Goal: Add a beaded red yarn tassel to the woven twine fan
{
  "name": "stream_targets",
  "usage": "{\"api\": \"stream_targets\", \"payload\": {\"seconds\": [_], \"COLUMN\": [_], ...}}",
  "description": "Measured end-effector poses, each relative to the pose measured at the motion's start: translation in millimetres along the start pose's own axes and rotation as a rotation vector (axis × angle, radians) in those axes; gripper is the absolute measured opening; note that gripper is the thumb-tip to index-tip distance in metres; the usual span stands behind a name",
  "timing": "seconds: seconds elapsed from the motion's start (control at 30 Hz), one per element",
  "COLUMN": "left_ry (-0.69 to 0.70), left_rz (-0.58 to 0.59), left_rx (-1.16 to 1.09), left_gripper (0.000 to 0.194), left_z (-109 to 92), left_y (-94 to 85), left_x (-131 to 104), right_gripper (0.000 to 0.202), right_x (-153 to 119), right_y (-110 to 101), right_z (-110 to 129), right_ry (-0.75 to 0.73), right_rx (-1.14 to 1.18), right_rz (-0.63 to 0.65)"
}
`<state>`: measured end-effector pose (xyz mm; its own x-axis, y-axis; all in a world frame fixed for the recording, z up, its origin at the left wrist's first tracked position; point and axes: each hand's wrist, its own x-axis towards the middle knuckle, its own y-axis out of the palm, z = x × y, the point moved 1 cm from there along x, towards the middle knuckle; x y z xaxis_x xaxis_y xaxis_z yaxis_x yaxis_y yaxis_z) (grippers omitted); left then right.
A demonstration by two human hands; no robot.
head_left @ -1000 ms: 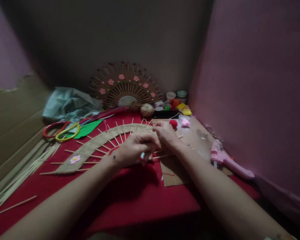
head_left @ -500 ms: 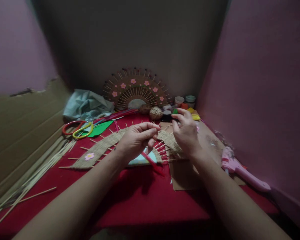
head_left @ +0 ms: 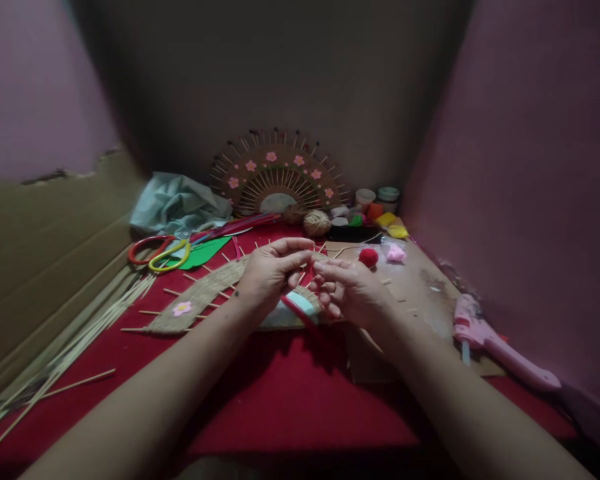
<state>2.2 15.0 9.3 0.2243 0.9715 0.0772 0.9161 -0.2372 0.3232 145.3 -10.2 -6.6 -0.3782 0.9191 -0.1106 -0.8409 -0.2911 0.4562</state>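
Nearest, the red-covered bench (head_left: 290, 400) spreads below both wrists. The right hand (head_left: 347, 285), spread and held apart half a second ago, is now back close beside the left hand (head_left: 270, 270), so the fine work seems to need both again. On each, thumb and forefinger are drawn together; whether they pinch a thread I cannot tell. A pink glue gun (head_left: 491, 340) lies well right of the right hand. Below the fingertips, a red strip (head_left: 296, 309) crosses a pale-blue piece (head_left: 283, 317); the woven band (head_left: 205, 293) arcs out left of the left hand. Beyond both hands, a twine ball (head_left: 317, 223) sits before an upright flowered fan (head_left: 286, 152).
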Motion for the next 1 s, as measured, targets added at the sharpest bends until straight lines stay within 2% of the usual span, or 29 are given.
{"api": "stream_targets", "payload": {"seconds": [0.2,0.37,0.47,0.53,0.63,0.7,0.77,0.87,1.0], "left_ry": [0.068,0.071,0.069,0.061,0.035,0.02,0.015,0.023,0.024], "left_rz": [-0.016,-0.063,-0.098,-0.103,-0.093,-0.084,-0.073,-0.057,-0.041], "left_rx": [0.122,0.045,-0.002,-0.001,0.043,0.065,0.07,0.076,0.083], "left_gripper": [0.03,0.03,0.026,0.024,0.022,0.022,0.023,0.022,0.02], "left_z": [8,4,0,-1,1,3,5,6,8], "left_y": [-1.0,-2.7,-4.5,-5.8,-7.5,-8.5,-9.2,-10.0,-10.0], "left_x": [1,3,5,7,9,9,9,9,10], "right_gripper": [0.018,0.01,0.014,0.017,0.01,0.011,0.015,0.015,0.02], "right_x": [2,2,-6,-9,-1,12,27,42,51], "right_y": [-3,-10,-14,-17,-28,-42,-61,-88,-109], "right_z": [-5,0,20,41,77,93,96,84,70], "right_ry": [0.015,-0.044,-0.246,-0.409,-0.517,-0.442,-0.168,-0.021,0.018], "right_rx": [-0.018,-0.092,-0.353,-0.636,-1.116,-1.451,-1.707,-1.776,-1.812], "right_rz": [-0.047,-0.138,-0.336,-0.517,-0.742,-0.877,-0.792,-0.686,-0.624]}}
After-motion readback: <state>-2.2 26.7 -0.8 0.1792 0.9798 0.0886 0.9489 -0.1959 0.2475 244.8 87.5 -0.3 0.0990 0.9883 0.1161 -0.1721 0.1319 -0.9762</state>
